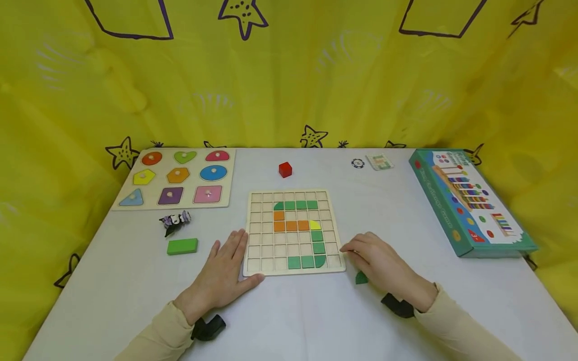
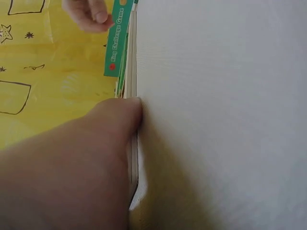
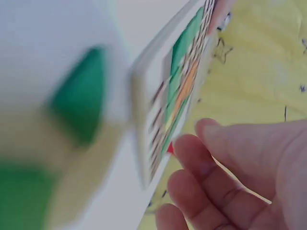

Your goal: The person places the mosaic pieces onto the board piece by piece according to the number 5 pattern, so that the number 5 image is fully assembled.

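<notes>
A wooden grid board [image 1: 266, 250] lies on the table with green, orange and yellow tiles set in an S-like path. My left hand [image 1: 223, 273] lies against its left side, fingers straight, the thumb touching the lower left corner. Just right of the board hovers my right hand [image 1: 379, 263], its fingers loosely bent. In the right wrist view, nothing shows between the thumb and fingers of that hand [image 3: 230, 177]. Beneath it, partly hidden, is a green tile [image 1: 361, 278]; the right wrist view shows a blurred green tile [image 3: 81, 98] and another green piece [image 3: 24, 196].
At the back left lies a shape puzzle board [image 1: 194, 183] with knobbed pieces. A purple-and-black trinket [image 1: 175, 220] and a green block [image 1: 182, 246] sit below it. Farther back are a red cube [image 1: 285, 169], a chip [image 1: 357, 163] and cards [image 1: 380, 162]. A game box [image 1: 474, 205] stands right.
</notes>
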### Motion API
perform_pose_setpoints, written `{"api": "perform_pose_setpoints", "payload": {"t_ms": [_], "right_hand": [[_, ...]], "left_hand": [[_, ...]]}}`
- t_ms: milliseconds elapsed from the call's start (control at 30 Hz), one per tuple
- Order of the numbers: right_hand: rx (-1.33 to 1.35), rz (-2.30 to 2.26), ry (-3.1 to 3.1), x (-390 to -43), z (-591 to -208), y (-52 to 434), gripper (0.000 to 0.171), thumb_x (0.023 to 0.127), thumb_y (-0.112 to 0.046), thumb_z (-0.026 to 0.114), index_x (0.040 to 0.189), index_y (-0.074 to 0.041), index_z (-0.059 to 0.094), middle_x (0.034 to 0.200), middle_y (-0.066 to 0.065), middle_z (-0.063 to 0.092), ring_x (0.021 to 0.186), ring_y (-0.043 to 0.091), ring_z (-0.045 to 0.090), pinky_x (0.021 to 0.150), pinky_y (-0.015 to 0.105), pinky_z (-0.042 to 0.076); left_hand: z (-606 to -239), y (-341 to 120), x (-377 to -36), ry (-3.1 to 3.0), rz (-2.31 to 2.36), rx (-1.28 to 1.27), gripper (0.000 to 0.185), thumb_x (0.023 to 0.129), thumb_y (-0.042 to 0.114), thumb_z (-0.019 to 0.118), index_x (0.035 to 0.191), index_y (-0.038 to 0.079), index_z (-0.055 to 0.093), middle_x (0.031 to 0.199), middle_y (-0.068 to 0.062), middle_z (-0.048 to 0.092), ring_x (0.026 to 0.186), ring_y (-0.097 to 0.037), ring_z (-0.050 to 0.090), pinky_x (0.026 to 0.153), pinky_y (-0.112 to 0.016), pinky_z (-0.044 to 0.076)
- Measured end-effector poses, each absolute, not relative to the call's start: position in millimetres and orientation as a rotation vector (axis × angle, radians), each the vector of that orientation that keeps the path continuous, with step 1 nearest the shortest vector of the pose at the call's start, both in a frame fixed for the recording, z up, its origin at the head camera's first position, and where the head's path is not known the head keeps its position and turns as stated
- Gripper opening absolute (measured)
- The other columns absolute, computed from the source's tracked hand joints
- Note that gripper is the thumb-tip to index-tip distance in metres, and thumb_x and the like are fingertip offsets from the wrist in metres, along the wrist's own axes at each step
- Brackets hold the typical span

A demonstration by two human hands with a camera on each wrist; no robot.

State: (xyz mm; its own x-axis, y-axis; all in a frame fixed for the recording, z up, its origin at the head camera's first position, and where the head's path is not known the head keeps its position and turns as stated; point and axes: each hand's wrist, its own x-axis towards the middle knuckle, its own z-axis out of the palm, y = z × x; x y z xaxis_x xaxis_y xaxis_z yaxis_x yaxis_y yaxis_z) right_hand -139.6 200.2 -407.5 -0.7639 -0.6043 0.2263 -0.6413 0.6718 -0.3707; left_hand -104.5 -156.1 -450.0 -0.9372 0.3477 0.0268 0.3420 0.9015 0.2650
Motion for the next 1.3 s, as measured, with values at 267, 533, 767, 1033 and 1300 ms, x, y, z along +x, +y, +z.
{"api": "perform_pose_setpoints", "payload": {"t_ms": [267, 533, 767, 1033, 1300], "right_hand": [[0.858, 0.746, -2.904, -122.2, -417.7, 234.5, 0.011, 0.083, -0.018, 0.08, 0.087, -0.02, 0.071, 0.088, -0.018, 0.057, 0.084, 0.007, 0.051, 0.071, 0.029, 0.049], [0.773, 0.46, -2.956, -113.6, -423.9, 226.0, 0.029, 0.073, -0.043, 0.085, 0.08, -0.02, 0.068, 0.08, -0.013, 0.05, 0.076, 0.01, 0.044, 0.066, 0.031, 0.041], [0.766, 0.516, -2.971, -114.3, -424.8, 214.8, 0.03, 0.075, -0.03, 0.086, 0.095, -0.013, 0.071, 0.083, -0.012, 0.052, 0.077, 0.009, 0.044, 0.067, 0.029, 0.042], [0.782, 0.559, -2.979, -117.3, -414.5, 209.4, 0.017, 0.074, -0.008, 0.083, 0.087, -0.006, 0.072, 0.085, -0.005, 0.062, 0.076, 0.012, 0.052, 0.064, 0.028, 0.048], [0.873, 0.615, -2.96, -124.3, -406.3, 201.7, 0.016, 0.073, 0.001, 0.075, 0.087, -0.005, 0.073, 0.086, -0.002, 0.068, 0.082, 0.016, 0.061, 0.071, 0.036, 0.053]], "left_hand": [[-448.9, -158.3, -103.2, 3.045, 0.434, 0.546, 0.101, 0.089, 0.067, 0.053, 0.152, -0.006, 0.023, 0.158, -0.019, 0.022, 0.145, -0.034, 0.016, 0.111, -0.061, 0.013], [-450.6, -157.2, -104.3, 3.046, 0.445, 0.556, 0.1, 0.089, 0.067, 0.052, 0.152, -0.006, 0.023, 0.158, -0.019, 0.021, 0.145, -0.033, 0.016, 0.111, -0.061, 0.012], [-449.6, -162.1, -102.5, 3.06, 0.423, 0.542, 0.1, 0.089, 0.066, 0.053, 0.151, -0.006, 0.023, 0.158, -0.019, 0.021, 0.145, -0.034, 0.017, 0.111, -0.061, 0.013], [-448.4, -157.4, -103.3, 3.036, 0.449, 0.573, 0.098, 0.09, 0.066, 0.051, 0.151, -0.007, 0.024, 0.158, -0.02, 0.022, 0.145, -0.034, 0.016, 0.111, -0.061, 0.013], [-448.0, -156.3, -103.8, 3.026, 0.43, 0.559, 0.098, 0.091, 0.066, 0.05, 0.152, -0.006, 0.023, 0.158, -0.02, 0.021, 0.145, -0.034, 0.015, 0.112, -0.06, 0.012]]}}
